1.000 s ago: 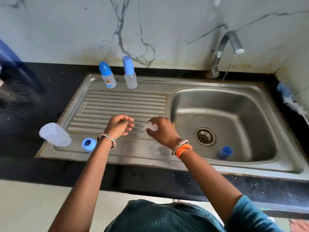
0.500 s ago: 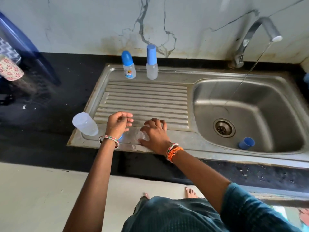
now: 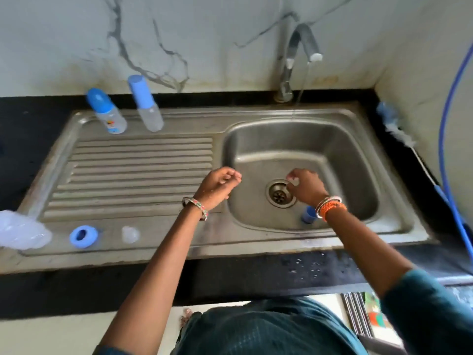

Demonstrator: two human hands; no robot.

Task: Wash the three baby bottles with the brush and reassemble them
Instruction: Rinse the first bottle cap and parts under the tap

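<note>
Small clear part pinched over the sink drain

Right hand (image 3: 305, 187) pinches a small clear part (image 3: 293, 181) (blurred) just above the drain (image 3: 280, 194); left hand (image 3: 218, 184), loosely curled, holds nothing left of it; two capped bottles (image 3: 107, 112) stand far behind-left.

Soft, even daylight fills the scene, with faint shadows only. Dull sheen lies on the brushed stainless-steel sink (image 3: 268, 242). Motion blur smears the whole view, worst at the clear plastic bottle body (image 3: 21, 233) by the left edge. Wide-angle distortion bows the black stone counter (image 3: 33, 119).
</note>
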